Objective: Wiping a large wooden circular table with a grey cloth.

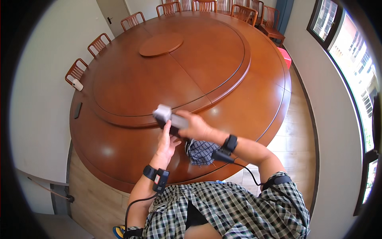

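Note:
A box-like object, dark along one side and pale grey on its end, is held over the round wooden table; motion blurs it, so its exact kind is unclear. My left hand supports it from the near side, thumb up against it and fingers partly spread beneath. From the right, my right hand grips its upper face, fingers and thumb straddling it. Just below my right hand, a grey-blue checked cloth lies crumpled on the table.
A raised turntable with a small central disc covers the table's middle. Toward the left rim lie a white phone-like object and a dark flat object. Wooden chairs line the far side. Cables run from both wrist devices.

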`<state>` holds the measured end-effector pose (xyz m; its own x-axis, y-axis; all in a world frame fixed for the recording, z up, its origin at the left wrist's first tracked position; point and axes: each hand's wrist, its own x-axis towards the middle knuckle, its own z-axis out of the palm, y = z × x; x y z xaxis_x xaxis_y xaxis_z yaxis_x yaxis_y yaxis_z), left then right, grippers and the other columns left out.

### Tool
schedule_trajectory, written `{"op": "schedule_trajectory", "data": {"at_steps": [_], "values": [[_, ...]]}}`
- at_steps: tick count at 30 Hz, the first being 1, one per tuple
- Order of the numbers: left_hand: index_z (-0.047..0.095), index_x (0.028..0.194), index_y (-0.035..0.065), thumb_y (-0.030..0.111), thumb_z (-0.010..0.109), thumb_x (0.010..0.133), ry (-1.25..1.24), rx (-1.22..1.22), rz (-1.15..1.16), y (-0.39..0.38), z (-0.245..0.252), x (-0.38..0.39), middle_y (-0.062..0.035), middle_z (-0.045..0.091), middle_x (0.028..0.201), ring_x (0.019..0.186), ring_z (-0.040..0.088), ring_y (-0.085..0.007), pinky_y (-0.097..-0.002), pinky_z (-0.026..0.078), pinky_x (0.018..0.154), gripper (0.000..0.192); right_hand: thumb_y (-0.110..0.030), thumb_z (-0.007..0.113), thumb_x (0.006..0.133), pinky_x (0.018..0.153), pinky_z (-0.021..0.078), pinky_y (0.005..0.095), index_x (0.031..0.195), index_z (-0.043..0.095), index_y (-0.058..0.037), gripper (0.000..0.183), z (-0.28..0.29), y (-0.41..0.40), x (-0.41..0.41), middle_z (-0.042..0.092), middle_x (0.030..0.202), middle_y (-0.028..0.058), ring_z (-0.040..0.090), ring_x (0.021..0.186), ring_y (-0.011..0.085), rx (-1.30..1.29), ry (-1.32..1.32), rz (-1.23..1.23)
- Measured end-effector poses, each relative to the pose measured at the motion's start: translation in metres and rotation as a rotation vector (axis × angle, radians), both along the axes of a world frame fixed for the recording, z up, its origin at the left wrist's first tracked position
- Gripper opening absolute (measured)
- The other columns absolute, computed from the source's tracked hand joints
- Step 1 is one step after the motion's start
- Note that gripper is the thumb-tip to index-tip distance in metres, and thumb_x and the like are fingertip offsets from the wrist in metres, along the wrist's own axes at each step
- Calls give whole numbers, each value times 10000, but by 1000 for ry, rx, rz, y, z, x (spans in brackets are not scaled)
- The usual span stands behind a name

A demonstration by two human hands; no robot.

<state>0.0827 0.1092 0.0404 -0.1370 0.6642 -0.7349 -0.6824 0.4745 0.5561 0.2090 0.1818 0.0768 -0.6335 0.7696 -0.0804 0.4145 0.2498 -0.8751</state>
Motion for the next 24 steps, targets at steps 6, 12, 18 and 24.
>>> {"op": "schedule_trajectory", "data": {"at_steps": [6, 12, 18, 24], "values": [[427, 1114, 60, 371, 569, 743, 266, 136, -119, -36, -29, -33, -96, 485, 1018, 922, 484, -198, -366, 381, 745, 505, -229, 603, 571, 822, 408, 337, 1059, 505, -90, 517, -12, 103, 57, 533, 1009, 165, 515, 941, 288, 218, -167, -400], [493, 1012, 58, 228, 550, 772, 333, 58, -144, -92, -54, -66, -69, 548, 869, 745, 555, -163, -280, 445, 614, 300, -263, 583, 626, 795, 408, 362, 997, 527, -155, 391, 2, 172, 112, 475, 1047, 104, 507, 923, 289, 453, -376, -787], [517, 966, 61, 158, 524, 786, 433, -99, -85, -149, -50, -72, -59, 576, 796, 657, 567, -144, -246, 453, 561, 205, -261, 603, 637, 794, 406, 345, 873, 579, -174, 252, -19, 165, 142, 473, 1052, 79, 493, 950, 261, 476, -357, -841], [525, 992, 78, 179, 513, 791, 464, 50, -293, -92, -33, -47, -36, 584, 817, 667, 554, -103, -214, 442, 567, 225, -300, 674, 562, 797, 398, 402, 865, 552, -109, 378, -39, 185, 177, 448, 1030, 153, 423, 997, 320, 609, -239, -779]]}}
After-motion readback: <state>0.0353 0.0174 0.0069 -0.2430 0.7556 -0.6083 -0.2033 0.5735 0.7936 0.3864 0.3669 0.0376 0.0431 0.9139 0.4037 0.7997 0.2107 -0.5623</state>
